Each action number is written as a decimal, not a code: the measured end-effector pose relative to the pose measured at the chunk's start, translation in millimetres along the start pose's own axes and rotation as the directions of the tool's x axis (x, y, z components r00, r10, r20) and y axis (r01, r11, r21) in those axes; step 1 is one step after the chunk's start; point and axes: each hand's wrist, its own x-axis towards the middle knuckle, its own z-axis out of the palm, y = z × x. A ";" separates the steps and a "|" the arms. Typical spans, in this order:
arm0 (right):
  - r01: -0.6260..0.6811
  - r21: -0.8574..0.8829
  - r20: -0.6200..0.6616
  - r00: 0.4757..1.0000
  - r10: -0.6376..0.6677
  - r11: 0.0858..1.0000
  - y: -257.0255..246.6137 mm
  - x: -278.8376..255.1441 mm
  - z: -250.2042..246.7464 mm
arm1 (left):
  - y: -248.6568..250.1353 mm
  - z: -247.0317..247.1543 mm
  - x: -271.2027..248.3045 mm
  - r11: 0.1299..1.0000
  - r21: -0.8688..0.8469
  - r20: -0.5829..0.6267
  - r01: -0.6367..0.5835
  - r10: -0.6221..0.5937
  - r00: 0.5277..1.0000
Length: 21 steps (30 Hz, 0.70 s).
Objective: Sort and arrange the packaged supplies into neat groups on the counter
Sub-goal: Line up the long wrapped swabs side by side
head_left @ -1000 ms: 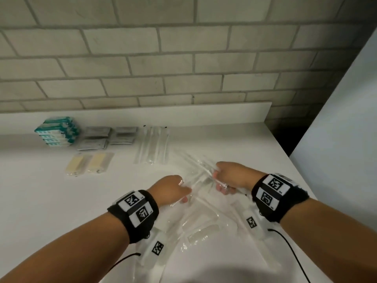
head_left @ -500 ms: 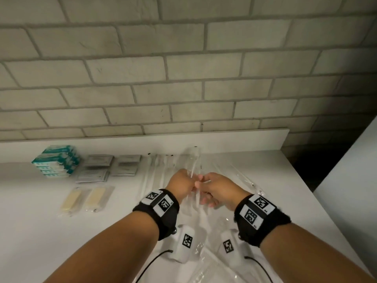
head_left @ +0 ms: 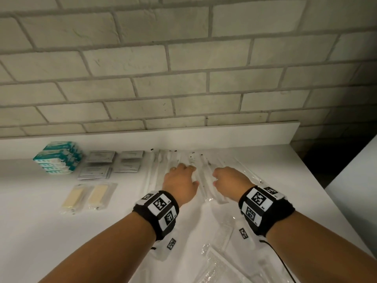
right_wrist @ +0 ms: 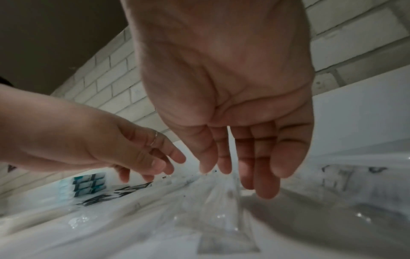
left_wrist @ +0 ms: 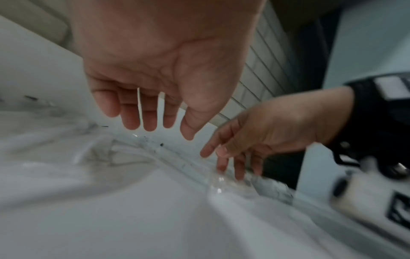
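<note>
Both my hands hang palm-down over the white worktop [head_left: 40, 231], fingers loosely spread and gripping nothing. My left hand [head_left: 180, 185] hovers above the row of long clear packets [head_left: 163, 170], fingers [left_wrist: 150, 113] apart; I cannot tell whether they touch the plastic. My right hand [head_left: 229, 183] is at three o'clock of it, its fingertips [left_wrist: 221, 164] down on a long clear packet. At ten o'clock of my left hand lie grey sachets [head_left: 98, 166], with teal boxes [head_left: 59, 158] beyond them. At nine o'clock sit two yellow bars in wrappers [head_left: 87, 196]. More clear packets [head_left: 220, 260] lie loose at six o'clock.
</note>
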 end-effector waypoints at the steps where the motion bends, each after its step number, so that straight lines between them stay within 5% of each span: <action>1: 0.026 -0.030 0.008 1.000 -0.026 0.999 -0.1 0.9 1.6 | 1.0 3.1 -2.3 0.995 0.064 0.018 -0.071 0.070 0.997; 6: 0.047 -0.109 0.028 0.999 -0.044 0.993 -2.8 3.8 9.2 | 14.6 17.7 -7.2 0.960 0.212 0.141 -0.183 0.156 0.978; 14: 0.030 -0.180 0.022 0.999 -0.027 0.983 -4.6 1.7 10.2 | 26.7 14.4 -2.0 0.988 -0.008 0.139 0.151 -0.148 0.979; 21: 0.004 -0.181 0.052 0.999 0.006 0.984 -1.9 2.7 11.3 | 28.4 4.6 3.8 0.910 -0.278 0.217 0.306 -0.251 0.943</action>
